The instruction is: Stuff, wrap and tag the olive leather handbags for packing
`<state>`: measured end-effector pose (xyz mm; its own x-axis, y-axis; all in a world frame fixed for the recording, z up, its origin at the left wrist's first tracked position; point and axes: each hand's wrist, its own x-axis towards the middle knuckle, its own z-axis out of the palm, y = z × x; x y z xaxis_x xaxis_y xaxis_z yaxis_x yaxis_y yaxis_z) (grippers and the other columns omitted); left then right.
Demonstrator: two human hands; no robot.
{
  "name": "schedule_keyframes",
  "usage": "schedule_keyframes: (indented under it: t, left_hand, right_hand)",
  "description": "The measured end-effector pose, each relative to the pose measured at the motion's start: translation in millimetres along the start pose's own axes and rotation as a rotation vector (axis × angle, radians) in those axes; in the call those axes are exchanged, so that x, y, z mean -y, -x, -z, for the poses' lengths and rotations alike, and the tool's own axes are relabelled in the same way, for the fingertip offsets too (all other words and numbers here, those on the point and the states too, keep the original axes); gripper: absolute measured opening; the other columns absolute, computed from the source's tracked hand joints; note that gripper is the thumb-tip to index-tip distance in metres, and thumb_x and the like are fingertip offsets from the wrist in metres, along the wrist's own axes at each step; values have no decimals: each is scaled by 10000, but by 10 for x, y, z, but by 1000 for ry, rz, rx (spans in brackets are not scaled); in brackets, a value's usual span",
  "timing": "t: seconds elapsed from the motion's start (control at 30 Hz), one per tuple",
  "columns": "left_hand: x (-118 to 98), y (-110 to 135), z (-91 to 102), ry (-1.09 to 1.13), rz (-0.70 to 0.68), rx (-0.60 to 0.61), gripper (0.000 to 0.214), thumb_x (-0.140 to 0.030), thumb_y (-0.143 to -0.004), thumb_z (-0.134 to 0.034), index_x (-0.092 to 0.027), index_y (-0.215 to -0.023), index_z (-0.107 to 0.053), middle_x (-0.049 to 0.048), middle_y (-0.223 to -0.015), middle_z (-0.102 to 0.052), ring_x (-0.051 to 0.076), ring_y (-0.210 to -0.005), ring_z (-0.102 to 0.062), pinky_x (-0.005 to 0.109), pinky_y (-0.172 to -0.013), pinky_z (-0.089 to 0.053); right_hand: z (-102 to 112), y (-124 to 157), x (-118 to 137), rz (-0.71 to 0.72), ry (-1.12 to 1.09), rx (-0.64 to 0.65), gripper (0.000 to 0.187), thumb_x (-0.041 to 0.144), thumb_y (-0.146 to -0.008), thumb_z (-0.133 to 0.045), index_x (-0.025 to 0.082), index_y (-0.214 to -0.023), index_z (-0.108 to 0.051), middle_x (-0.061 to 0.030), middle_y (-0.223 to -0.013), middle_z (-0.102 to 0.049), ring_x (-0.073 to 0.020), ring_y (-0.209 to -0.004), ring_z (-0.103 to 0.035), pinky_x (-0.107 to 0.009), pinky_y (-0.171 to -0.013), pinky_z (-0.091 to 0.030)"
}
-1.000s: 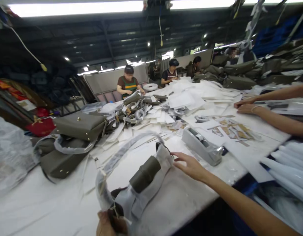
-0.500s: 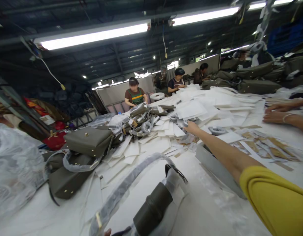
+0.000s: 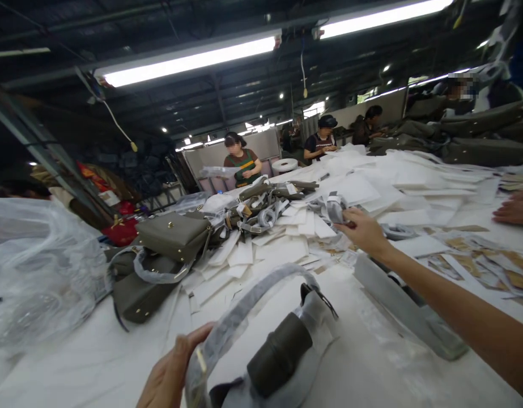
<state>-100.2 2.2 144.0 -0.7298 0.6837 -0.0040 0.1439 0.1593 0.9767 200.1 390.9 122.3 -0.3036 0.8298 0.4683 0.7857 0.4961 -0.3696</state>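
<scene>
My left hand [image 3: 170,374] is closed on the plastic-wrapped strap [image 3: 244,306] of an olive handbag [image 3: 282,351] lying at the near edge of the white table [image 3: 95,351]. The bag is partly wrapped in grey-white foam sheeting. My right hand [image 3: 363,231] reaches far across the table and is closed on a small grey wrapped piece [image 3: 335,211] lifted from the pile of white sheets [image 3: 286,238]. My right forearm passes over a grey tape dispenser [image 3: 405,309].
Olive handbags [image 3: 168,238] with wrapped handles sit at left, beside clear plastic bags [image 3: 32,272]. White sheets and grey straps [image 3: 261,209] cover the table's middle. Brown paper scraps [image 3: 490,260] lie at right, near another person's hand [image 3: 514,209]. Several workers [image 3: 242,161] stand at the far end.
My right hand, stretched into the pile of sheets, has closed on a grey wrapped piece and lifted it. My left hand has come into view gripping the strap. The camera tilted up and right.
</scene>
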Motion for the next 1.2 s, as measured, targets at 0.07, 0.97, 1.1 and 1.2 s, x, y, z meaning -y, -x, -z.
schedule_keyframes:
  t: [0.07, 0.97, 1.1, 1.2]
  left_hand:
    - [-254, 22, -10, -12, 13, 236, 666, -762, -806, -492, -181, -977, -770, 128, -955, -755, 354, -975, -682, 475, -957, -524]
    - [-898, 98, -238, -170, -112, 551, 426, -584, -826, -641, -183, -920, -747, 63, -979, -737, 271, -982, -643, 349, -896, -517]
    - [-788, -14, -175, -190, -151, 469, 459, -624, -760, -697, -191, -908, -739, 44, -939, -739, 262, -900, -657, 336, -821, -549]
    - [-695, -82, -149, -166, -134, 453, 472, -640, -783, -666, -173, -810, -730, 55, -838, -724, 232, -769, -658, 331, -767, -563]
  right_hand:
    - [194, 572, 274, 193, -168, -230, 303, 447, -897, -631, 186, -1035, -702, -117, -1197, -656, -239, -960, -672, -339, -892, -540]
    - [-29, 2156, 2439, 539, -567, -53, 360, 229, -923, -605, 165, -1277, -609, -157, -1209, -667, -256, -943, -717, -326, -771, -610]
    - [90, 2173, 2247, 661, -692, -42, 396, 217, -957, -568, 195, -1352, -561, -131, -1256, -666, -224, -1104, -672, -318, -934, -570]
    - [239, 2193, 1864, 649, -778, -4, 337, 241, -974, -558, 229, -1308, -602, -80, -1204, -697, -168, -1082, -674, -278, -954, -555]
